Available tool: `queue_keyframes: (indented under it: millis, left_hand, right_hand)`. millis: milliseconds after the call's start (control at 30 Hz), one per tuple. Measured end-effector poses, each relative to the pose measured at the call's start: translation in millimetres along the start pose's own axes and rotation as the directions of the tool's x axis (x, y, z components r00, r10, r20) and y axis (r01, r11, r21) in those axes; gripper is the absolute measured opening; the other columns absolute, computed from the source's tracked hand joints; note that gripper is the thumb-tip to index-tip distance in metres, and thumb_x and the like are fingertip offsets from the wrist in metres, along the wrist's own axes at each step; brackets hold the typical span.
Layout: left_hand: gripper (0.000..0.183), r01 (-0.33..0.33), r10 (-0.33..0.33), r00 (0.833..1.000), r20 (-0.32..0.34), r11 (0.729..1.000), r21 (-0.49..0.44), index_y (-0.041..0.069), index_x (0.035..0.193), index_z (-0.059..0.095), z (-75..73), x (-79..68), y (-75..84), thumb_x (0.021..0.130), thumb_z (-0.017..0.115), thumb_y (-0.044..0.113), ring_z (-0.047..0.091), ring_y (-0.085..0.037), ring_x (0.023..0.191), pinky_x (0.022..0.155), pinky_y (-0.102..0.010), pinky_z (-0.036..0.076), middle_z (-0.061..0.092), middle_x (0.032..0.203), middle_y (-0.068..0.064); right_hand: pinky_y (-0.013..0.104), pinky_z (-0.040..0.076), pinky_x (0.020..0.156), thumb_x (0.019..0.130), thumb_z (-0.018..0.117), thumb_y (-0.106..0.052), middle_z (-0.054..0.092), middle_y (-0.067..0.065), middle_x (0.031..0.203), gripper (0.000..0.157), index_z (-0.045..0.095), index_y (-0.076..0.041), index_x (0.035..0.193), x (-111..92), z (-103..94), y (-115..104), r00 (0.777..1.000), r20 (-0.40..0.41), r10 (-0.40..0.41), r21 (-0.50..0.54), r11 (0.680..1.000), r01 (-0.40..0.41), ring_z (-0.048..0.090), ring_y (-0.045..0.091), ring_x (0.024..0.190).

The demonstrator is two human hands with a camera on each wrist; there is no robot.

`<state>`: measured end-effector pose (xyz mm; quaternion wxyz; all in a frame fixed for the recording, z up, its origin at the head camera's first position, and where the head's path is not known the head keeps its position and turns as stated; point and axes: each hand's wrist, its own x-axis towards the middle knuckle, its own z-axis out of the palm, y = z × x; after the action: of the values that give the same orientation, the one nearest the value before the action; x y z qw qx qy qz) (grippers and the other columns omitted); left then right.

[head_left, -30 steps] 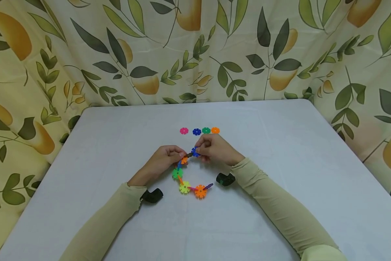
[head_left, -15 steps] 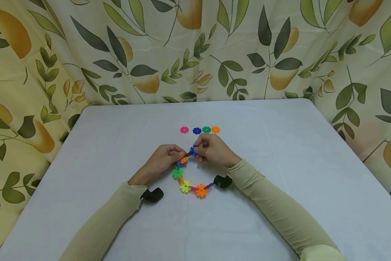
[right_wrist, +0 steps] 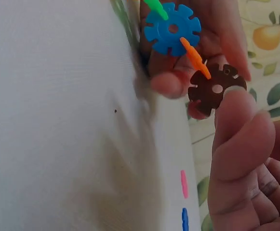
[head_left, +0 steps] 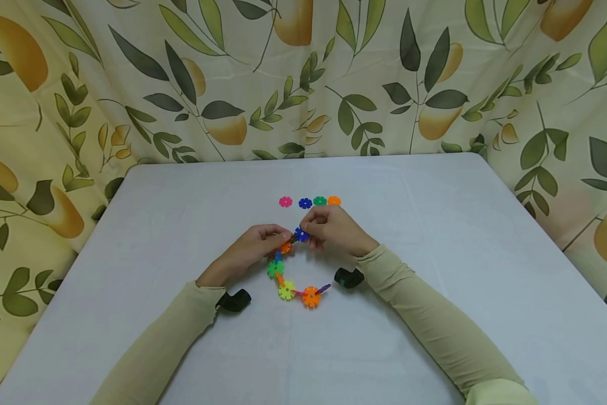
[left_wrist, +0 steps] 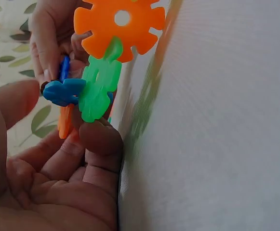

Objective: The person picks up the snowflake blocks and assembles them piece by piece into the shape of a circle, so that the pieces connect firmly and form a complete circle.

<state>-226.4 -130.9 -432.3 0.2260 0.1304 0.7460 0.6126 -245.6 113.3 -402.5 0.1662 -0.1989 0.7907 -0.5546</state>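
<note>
A curved chain of notched plastic discs (head_left: 287, 290) lies between the two hands, in several colours. My left hand (head_left: 250, 248) grips its upper left part, at an orange disc (head_left: 286, 247). Between thumb and index finger, my right hand (head_left: 340, 229) pinches the dark blue disc (head_left: 301, 234) at the chain's upper end. A brown disc (right_wrist: 208, 94) joins the orange one, close to the right thumb in the right wrist view. The left wrist view shows a green disc (left_wrist: 99, 89) slotted into a larger-looking orange one. A purple disc (head_left: 323, 288) forms the chain's lower end.
Beyond the hands, loose discs lie in a row: pink (head_left: 285, 201), dark blue (head_left: 305, 203), green (head_left: 320, 200) and orange (head_left: 335, 200). Black wrist devices (head_left: 349, 278) hang under both sleeves. A leaf-patterned curtain (head_left: 303, 79) surrounds the white table (head_left: 409, 191).
The right hand and the dark blue disc shift slightly left, then slightly back right. The left thumb edges a little to the right along the chain. The loose discs stay put.
</note>
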Motion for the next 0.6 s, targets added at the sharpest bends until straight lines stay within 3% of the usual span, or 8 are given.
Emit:
queue_keyframes:
  millis: [267,433,600]
  left_hand:
    - [0.034,-0.013,0.012,1.0,0.014,0.998,0.063,0.004,0.124,0.074,0.9,0.6,1.3,0.11,0.062,0.032,0.055,-0.021,0.082,0.069,-0.025,0.042,0.073,0.094,-0.009]
    - [0.029,0.011,-0.01,1.0,-0.014,0.996,0.09,0.009,0.126,0.071,1.5,-0.6,4.0,0.11,0.064,0.032,0.056,-0.023,0.084,0.072,-0.028,0.044,0.072,0.102,-0.007]
    - [0.024,0.013,-0.01,0.999,-0.035,0.996,0.09,0.009,0.124,0.068,0.8,-1.0,2.3,0.11,0.063,0.028,0.056,-0.023,0.084,0.074,-0.03,0.045,0.074,0.103,-0.008]
  right_hand:
    - [0.029,0.057,0.061,0.107,0.063,-0.007,0.072,0.019,0.086,0.016,0.074,0.004,0.109,0.6,-7.1,0.9,1.0,-0.002,-0.024,-0.035,0.999,0.024,0.068,0.029,0.067]
    - [0.03,0.056,0.063,0.108,0.059,-0.007,0.073,0.024,0.095,0.023,0.07,0.011,0.117,4.6,-20.8,5.1,0.996,-0.086,-0.033,-0.056,0.998,0.029,0.068,0.034,0.075]
    - [0.03,0.058,0.069,0.109,0.059,-0.009,0.073,0.027,0.106,0.027,0.068,0.013,0.121,9.3,-36.9,9.7,0.982,-0.187,-0.003,-0.054,0.999,-0.007,0.07,0.026,0.084]
